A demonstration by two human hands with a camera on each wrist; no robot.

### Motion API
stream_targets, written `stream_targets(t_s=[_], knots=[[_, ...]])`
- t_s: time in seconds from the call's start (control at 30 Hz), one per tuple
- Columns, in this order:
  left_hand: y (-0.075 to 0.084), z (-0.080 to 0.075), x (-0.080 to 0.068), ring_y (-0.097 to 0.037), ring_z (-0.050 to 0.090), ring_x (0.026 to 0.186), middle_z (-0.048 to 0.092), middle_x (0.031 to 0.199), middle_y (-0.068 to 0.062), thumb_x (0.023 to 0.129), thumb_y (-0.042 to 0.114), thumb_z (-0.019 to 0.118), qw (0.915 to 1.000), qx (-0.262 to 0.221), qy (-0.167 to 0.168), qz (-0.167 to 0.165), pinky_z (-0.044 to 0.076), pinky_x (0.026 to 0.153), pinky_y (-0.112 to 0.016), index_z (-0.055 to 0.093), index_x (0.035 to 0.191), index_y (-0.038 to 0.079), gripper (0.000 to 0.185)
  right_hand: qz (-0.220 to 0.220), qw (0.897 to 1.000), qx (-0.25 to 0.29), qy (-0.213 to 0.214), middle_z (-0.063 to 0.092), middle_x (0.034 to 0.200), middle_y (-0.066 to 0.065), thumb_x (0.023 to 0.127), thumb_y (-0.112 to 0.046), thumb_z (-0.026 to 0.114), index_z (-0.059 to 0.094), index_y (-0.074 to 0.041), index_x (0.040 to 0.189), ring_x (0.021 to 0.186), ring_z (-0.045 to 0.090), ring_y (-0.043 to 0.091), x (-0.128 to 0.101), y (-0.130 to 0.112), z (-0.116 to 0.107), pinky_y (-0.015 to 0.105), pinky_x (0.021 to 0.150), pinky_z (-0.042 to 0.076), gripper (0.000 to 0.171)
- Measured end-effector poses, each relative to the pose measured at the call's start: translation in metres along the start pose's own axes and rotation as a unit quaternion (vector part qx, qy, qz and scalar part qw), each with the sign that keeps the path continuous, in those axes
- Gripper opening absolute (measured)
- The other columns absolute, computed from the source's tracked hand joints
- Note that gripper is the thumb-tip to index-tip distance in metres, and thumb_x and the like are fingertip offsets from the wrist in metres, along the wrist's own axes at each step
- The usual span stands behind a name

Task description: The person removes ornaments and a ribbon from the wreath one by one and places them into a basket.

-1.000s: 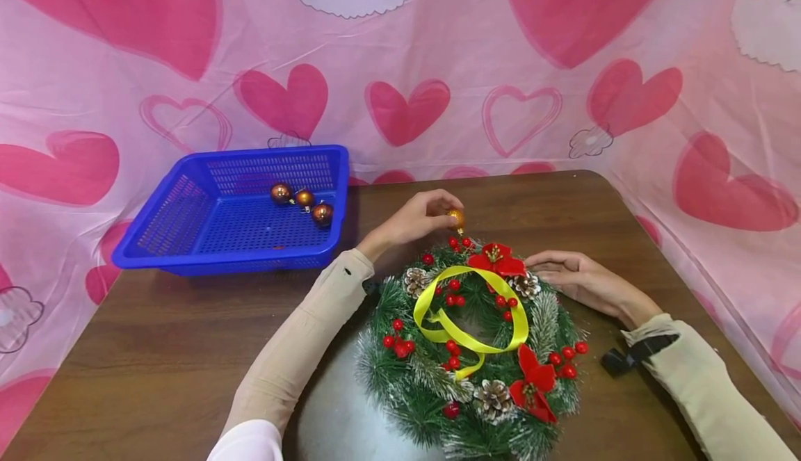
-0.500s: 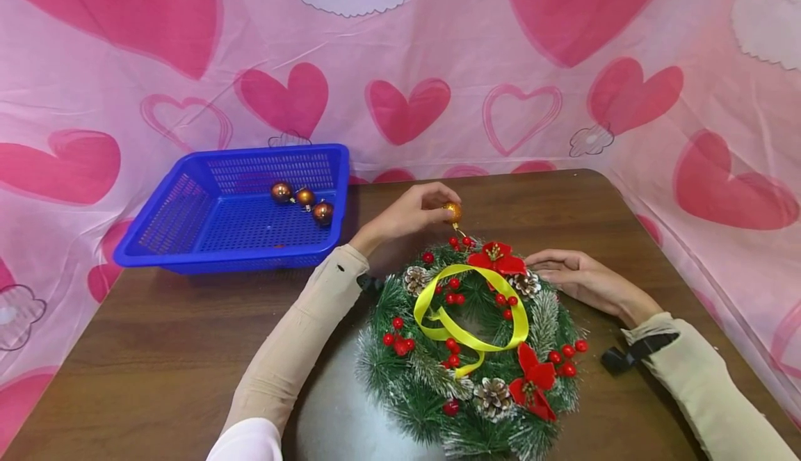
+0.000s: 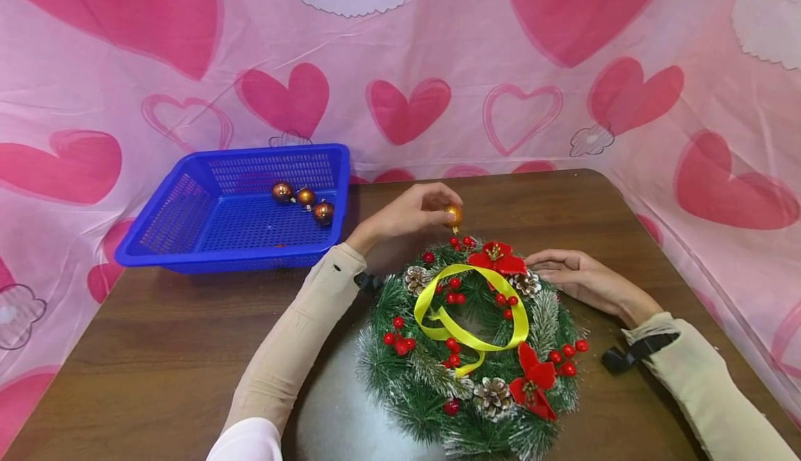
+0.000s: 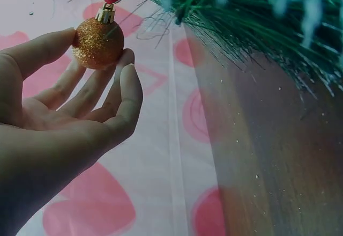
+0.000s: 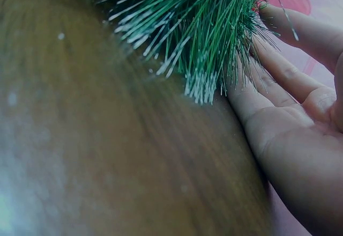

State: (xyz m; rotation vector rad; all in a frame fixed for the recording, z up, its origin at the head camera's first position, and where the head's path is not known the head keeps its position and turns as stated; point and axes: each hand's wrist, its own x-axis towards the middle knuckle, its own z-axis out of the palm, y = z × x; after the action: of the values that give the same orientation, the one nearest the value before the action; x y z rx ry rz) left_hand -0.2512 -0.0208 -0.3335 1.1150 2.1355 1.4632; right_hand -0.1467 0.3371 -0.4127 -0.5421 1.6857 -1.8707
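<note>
A green wreath (image 3: pixel 469 350) with red berries, pine cones, red flowers and a yellow ribbon (image 3: pixel 466 332) lies on the brown table (image 3: pixel 156 350). My left hand (image 3: pixel 409 216) pinches a small glittery gold ball (image 3: pixel 453 214) just beyond the wreath's far edge; in the left wrist view the gold ball (image 4: pixel 98 43) sits between thumb and fingertips of the left hand (image 4: pixel 80 96), its cap under a red berry. My right hand (image 3: pixel 578 279) lies flat on the table with straight fingers against the wreath's right rim (image 5: pixel 203 37), the right hand (image 5: pixel 292 102) touching the needles.
A blue plastic basket (image 3: pixel 188 238) stands at the table's back left with three copper balls (image 3: pixel 303 200) inside. A pink heart-print cloth (image 3: pixel 407 99) hangs behind and round the sides. The table's right edge runs close past my right forearm.
My left hand with the gold ball has lifted slightly away from the wreath's top edge. The right hand and wreath have stayed put.
</note>
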Motion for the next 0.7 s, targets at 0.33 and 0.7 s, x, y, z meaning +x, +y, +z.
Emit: stream_targets(t_s=[0.33, 0.7], knots=[[0.008, 0.002, -0.003, -0.018, 0.065, 0.104, 0.069, 0.110, -0.006, 0.096, 0.009, 0.065, 0.9998, 0.000, -0.021, 0.001, 0.053, 0.092, -0.031, 0.063, 0.120, 0.004, 0.025, 0.005, 1.000, -0.015, 0.013, 0.057, 0.137, 0.005, 0.103, 0.004, 0.041, 0.047, 0.006, 0.140, 0.122, 0.055, 0.014, 0.000, -0.001, 0.001, 0.026, 0.099, 0.049, 0.037], [0.016, 0.003, -0.003, -0.022, 0.065, 0.107, 0.069, 0.111, -0.008, 0.096, 0.006, 0.065, 0.9990, -0.001, -0.033, 0.031, 0.052, 0.095, -0.032, 0.064, 0.118, 0.003, 0.023, -0.002, 1.000, 0.006, 0.003, 0.057, 0.138, 0.006, 0.103, 0.005, 0.039, 0.044, 0.008, 0.142, 0.124, 0.054, 0.015, 0.000, 0.000, 0.002, 0.026, 0.100, 0.049, 0.039]])
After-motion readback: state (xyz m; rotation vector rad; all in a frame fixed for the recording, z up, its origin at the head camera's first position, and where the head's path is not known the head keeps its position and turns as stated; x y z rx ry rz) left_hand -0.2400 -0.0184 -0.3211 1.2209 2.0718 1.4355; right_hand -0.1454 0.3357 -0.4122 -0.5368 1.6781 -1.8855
